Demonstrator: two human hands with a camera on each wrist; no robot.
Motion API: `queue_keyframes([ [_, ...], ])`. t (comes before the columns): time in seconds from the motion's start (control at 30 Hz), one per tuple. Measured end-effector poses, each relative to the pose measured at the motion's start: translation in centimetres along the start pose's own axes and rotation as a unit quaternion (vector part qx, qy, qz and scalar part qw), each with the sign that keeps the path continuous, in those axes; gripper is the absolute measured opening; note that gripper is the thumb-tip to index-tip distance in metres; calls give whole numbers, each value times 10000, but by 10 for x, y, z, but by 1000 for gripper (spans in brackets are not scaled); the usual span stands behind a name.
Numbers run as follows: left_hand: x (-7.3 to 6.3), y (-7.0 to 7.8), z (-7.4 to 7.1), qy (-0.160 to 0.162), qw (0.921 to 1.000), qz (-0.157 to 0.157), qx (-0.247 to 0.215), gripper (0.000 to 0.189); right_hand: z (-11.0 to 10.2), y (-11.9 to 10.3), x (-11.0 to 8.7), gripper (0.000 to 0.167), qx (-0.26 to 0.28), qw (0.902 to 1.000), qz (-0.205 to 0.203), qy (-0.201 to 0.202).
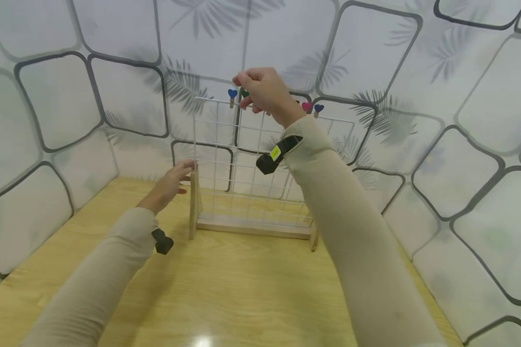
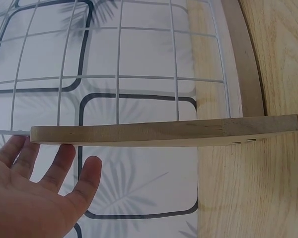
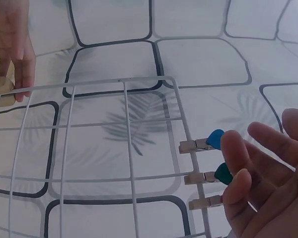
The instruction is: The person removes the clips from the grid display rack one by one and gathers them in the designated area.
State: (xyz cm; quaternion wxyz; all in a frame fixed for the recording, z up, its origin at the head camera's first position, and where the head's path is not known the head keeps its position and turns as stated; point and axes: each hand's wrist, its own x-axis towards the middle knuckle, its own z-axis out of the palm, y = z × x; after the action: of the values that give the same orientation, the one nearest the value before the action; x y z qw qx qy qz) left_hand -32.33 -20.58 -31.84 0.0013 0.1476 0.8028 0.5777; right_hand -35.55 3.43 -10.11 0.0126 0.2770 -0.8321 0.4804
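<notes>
A white wire grid rack stands upright in a wooden base. Small wooden clothespins with heart tops are clipped along its top wire, among them a blue-heart clothespin and a green-heart clothespin. My right hand hovers at these clothespins, fingers loosely bent and thumb apart from the forefinger. In the right wrist view the fingers partly cover the hearts; no pinch shows. Beside the rack's left wooden post, my left hand has its fingers spread, with fingertips at the post's upper end and the grid's side wire.
Further right on the top wire sit a pink-heart clothespin and a dark blue-heart clothespin. The rack stands on a light wooden tabletop. Patterned cloth walls rise behind and at both sides.
</notes>
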Motion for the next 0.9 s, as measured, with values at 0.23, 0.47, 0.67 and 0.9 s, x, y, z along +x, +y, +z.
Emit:
queue_keyframes([
  [0.23, 4, 0, 3, -12, 10000, 4, 34, 54, 1, -9, 14, 39, -1503, 9872, 369, -392],
  [0.47, 1, 0, 2, -36, 10000, -38, 77, 55, 12, -5, 23, 35, -2601, 9640, 479, -267],
  [0.67, 3, -4, 0, -12, 9999, -15, 127, 56, 23, -1, 25, 23, -3038, 9516, 261, 388],
  [0.9, 1, -4, -1, -20, 10000, -47, 19, 55, 21, 0, 22, 19, -1305, 9884, 99, 773],
])
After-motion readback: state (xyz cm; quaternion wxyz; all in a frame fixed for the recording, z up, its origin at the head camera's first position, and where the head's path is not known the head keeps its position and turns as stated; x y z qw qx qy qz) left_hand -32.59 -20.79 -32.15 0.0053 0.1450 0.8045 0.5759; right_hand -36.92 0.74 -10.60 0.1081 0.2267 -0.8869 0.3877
